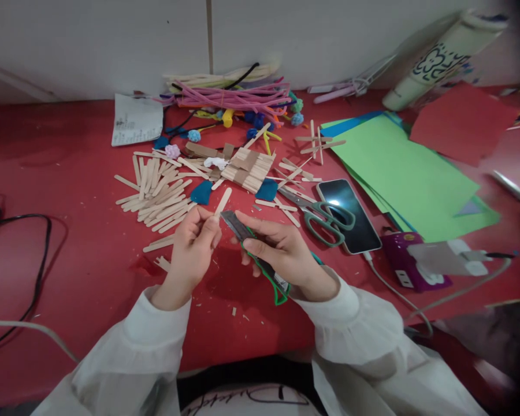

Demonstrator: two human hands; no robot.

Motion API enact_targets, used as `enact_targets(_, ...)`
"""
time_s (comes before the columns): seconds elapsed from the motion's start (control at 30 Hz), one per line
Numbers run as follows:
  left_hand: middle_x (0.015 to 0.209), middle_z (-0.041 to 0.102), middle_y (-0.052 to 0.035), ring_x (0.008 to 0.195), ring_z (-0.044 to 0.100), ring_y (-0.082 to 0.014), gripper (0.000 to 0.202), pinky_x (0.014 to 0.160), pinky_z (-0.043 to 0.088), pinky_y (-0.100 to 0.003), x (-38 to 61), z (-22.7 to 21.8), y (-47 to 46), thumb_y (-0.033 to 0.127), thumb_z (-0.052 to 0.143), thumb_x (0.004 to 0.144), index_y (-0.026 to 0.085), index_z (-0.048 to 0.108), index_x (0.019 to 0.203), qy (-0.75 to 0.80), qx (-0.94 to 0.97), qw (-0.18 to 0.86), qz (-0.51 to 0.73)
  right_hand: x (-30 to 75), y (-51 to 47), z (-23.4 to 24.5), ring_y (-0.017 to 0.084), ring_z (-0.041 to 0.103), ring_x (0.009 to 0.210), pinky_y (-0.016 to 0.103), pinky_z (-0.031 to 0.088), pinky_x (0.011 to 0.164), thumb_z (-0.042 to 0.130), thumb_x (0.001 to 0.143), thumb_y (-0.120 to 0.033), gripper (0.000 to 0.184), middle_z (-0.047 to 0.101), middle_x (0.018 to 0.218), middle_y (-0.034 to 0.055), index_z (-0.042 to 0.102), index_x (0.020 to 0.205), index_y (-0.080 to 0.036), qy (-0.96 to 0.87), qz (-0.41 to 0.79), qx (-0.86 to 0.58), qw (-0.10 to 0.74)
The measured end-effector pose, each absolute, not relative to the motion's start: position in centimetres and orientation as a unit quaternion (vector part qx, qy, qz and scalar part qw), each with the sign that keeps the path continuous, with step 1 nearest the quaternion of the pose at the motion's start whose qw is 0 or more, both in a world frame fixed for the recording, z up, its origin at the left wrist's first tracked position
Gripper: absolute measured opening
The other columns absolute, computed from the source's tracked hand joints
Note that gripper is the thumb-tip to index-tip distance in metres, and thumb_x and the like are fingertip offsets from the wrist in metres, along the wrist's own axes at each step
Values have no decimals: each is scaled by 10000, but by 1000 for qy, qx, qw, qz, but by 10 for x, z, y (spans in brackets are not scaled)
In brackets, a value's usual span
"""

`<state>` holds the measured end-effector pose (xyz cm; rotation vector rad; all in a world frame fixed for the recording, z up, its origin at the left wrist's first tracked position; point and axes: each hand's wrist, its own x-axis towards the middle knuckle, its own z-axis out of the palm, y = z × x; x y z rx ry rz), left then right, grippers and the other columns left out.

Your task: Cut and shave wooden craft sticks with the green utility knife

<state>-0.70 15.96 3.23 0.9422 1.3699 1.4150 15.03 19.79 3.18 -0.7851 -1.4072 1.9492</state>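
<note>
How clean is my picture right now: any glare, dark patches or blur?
Head view: a bright reflection glares on the phone; head view: darkness crowds the upper right corner, beyond the tumbler; head view: the wooden stick and green-edged tool look slightly soft but readable.

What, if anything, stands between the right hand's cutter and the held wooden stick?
Nothing visible: the cutter in the right hand ends close beside the wooden stick in the left hand; whether they touch is unclear.
</note>
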Motion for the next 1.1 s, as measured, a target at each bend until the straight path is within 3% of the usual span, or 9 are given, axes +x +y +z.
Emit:
enact_targets(0.3,472,362,83,379,258,-41,234,357,183,-160,-6,32,160,296,533,832,195,410,661,554,342,485,584,150,195,35,57,502,441,195,502,421,580,826,-274,490,596,632,-21,510,1307,-207,-602,672,-322,288)
enact_targets(0.7,473,363,82,377,256,-42,213,351,190,-161,-5,29,160,271,518,831,192,422,658,561,333,481,586,149,190,42,53,509,482,178,504,423,503,828,-176,475,643,821,26,516,1301,-220,-679,578,-352,283)
enact_targets(1.1,462,368,82,370,261,-41,217,350,192,-164,-4,30,161,260,525,816,190,427,635,559,330,481,589,151,187,42,76,508,464,215,491,486,464,867,-167,446,640,720,14,498,1312,-181,-762,465,-350,286)
